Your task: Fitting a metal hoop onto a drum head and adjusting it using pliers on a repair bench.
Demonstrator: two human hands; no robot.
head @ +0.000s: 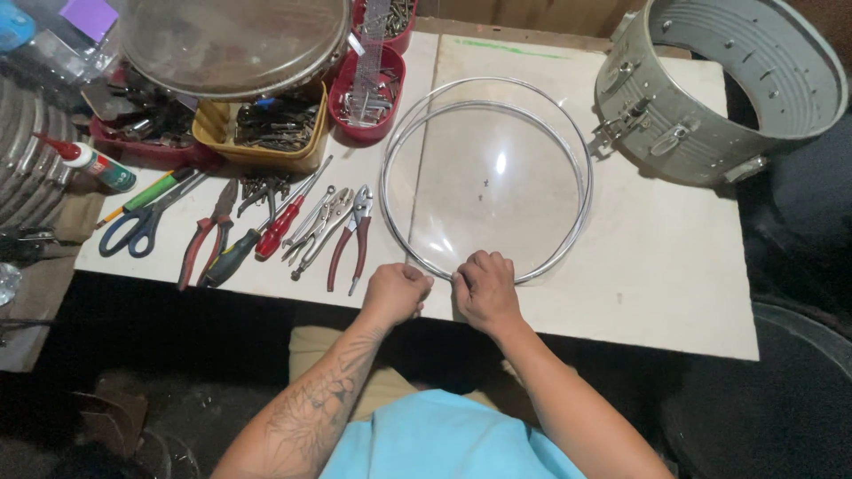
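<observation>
A clear round drum head (488,177) with a shiny metal hoop (581,168) lies flat on the white table (657,266). At its near rim both my hands are closed on the hoop. My left hand (396,291) grips the rim just left of my right hand (485,288), a small gap between them. A grey metal drum shell (710,89) with lugs stands tilted at the table's far right corner.
Pliers, screwdrivers and blue scissors (142,222) lie in a row left of the hoop. Behind them stand a yellow tray (266,133) of parts, red bowls (366,102) of screws, a glue bottle (93,162) and another drum head (231,40).
</observation>
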